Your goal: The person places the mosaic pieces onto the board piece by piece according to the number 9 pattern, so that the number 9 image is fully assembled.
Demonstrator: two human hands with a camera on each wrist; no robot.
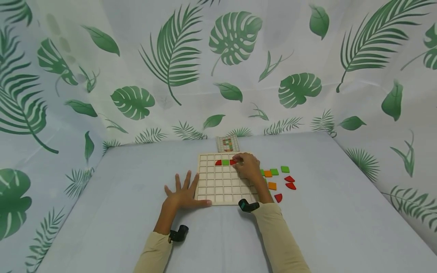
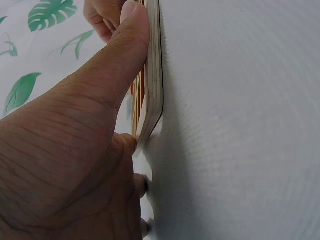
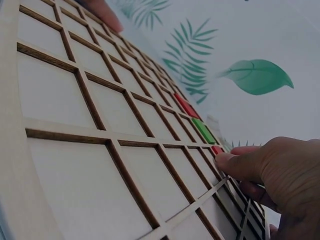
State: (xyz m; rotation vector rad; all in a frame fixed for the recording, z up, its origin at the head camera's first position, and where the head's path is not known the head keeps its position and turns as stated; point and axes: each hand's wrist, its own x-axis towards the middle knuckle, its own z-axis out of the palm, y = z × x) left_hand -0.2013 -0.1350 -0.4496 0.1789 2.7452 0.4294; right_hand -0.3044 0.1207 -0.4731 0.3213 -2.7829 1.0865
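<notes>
A wooden grid board (image 1: 219, 185) lies on the table, its square cells edged with raised strips. My left hand (image 1: 183, 196) rests at its front left corner, fingers spread along the left side. The left thumb (image 2: 135, 25) lies along the front edge. At the board's far row my right hand (image 1: 249, 167) pinches a red tile (image 3: 216, 149) between thumb and fingers, which partly hide it. Directly left of that tile sits a green square tile (image 1: 225, 162), and beside it a red quarter-round tile (image 1: 218, 163), both in cells of the same row.
Behind the board stands a pattern card (image 1: 228, 144) showing a coloured design on a grid. Loose tiles lie right of the board: a green square (image 1: 285, 169), an orange square (image 1: 272, 186), a red quarter-round (image 1: 278, 198) and several others, some partly hidden by the right forearm. Leaf-patterned cloth surrounds the table.
</notes>
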